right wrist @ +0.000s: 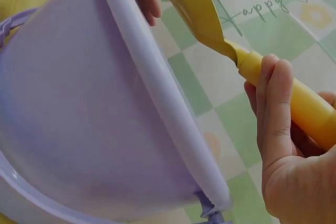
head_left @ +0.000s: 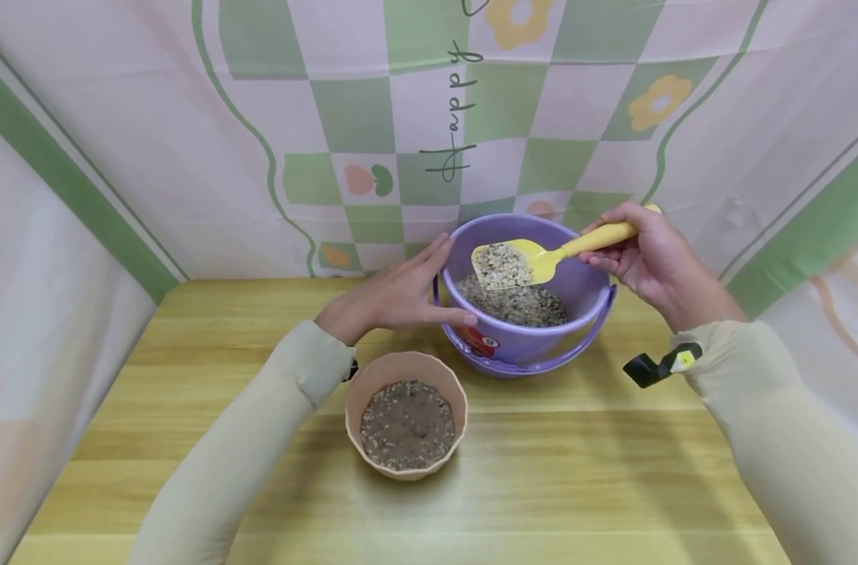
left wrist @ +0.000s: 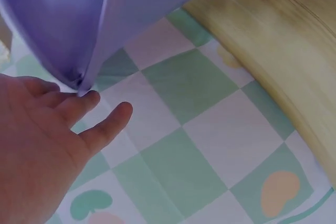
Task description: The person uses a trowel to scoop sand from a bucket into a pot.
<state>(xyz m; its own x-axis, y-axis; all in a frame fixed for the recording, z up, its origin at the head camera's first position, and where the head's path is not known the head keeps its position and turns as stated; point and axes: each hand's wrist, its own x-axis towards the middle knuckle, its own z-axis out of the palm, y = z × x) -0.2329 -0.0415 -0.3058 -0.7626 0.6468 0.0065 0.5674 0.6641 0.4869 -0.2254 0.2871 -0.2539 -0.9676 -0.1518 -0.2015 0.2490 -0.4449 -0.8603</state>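
In the head view my right hand (head_left: 651,255) grips the handle of a yellow toy shovel (head_left: 601,237). Pale gravel (head_left: 502,265) lies on its blade, which is over the mouth of a purple bucket (head_left: 542,339). Darker gravel (head_left: 534,306) covers the bucket's bottom. My left hand (head_left: 407,290) rests against the bucket's left rim, thumb and fingers spread; the left wrist view shows its fingers near the bail's hinge. The right wrist view shows the right fingers (right wrist: 276,103) round the shovel handle, with the blade's underside visible.
A peach-coloured faceted bowl (head_left: 355,400) stands on the wooden table (head_left: 556,471) in front of the bucket, with brown soil and small pebbles inside. Behind the table hangs a green-and-white checked cloth (head_left: 358,114). The bucket's bail (head_left: 527,367) hangs down at its front.
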